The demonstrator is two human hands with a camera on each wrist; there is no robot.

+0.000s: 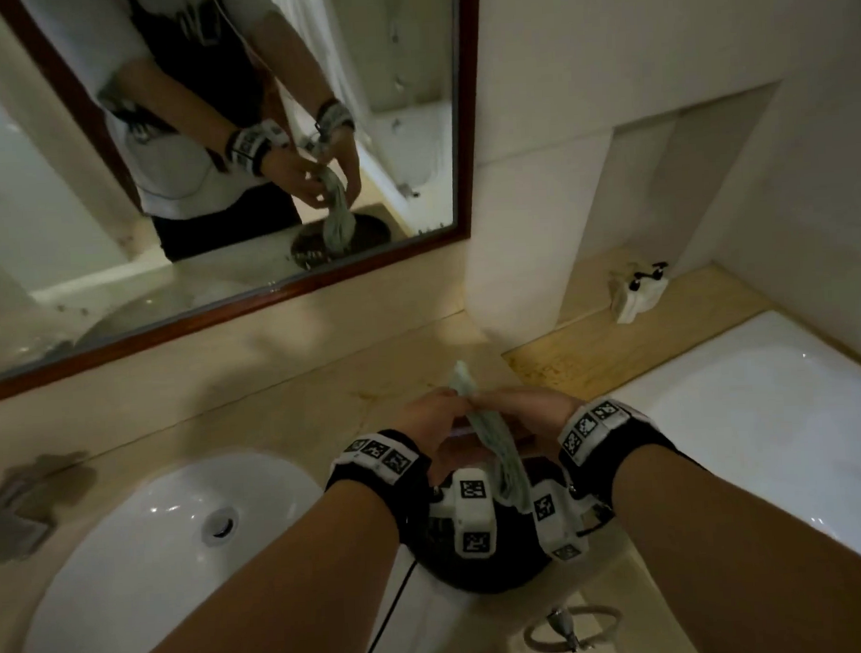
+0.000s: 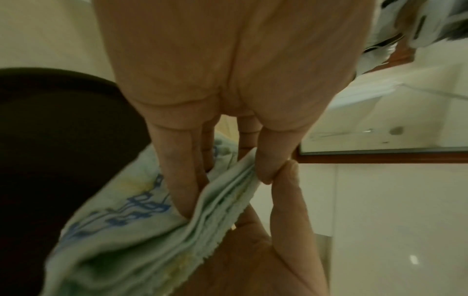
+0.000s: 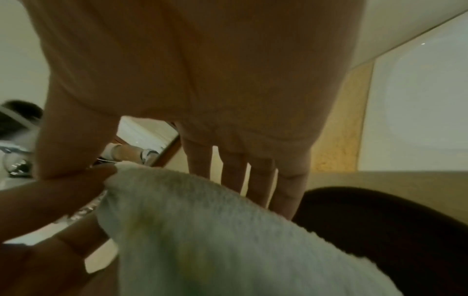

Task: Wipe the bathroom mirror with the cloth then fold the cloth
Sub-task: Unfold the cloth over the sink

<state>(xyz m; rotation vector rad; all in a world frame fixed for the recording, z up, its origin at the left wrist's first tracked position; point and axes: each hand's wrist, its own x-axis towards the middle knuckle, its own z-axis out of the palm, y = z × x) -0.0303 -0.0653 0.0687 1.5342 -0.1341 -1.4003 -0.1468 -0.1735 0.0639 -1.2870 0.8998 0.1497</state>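
A pale green cloth (image 1: pixel 495 444) with blue print, bunched into several folds, hangs between both hands over a dark round tray (image 1: pixel 483 568) on the counter. My left hand (image 1: pixel 442 417) pinches the cloth's folded edge (image 2: pixel 228 190) between thumb and fingers. From the other side, my right hand (image 1: pixel 513 406) pinches the top corner of the cloth (image 3: pixel 202 220) with its thumb, and its fingers (image 3: pixel 233 176) reach down behind it. The wood-framed mirror (image 1: pixel 262 136) hangs on the wall behind the counter and reflects both hands and the cloth.
A white sink basin (image 1: pixel 181 534) lies to the left, with a metal tap (image 1: pixel 22 502) beyond it. A white bathtub (image 1: pixel 767 410) is at the right. A small white holder with dark-capped bottles (image 1: pixel 639 290) stands in the far corner ledge.
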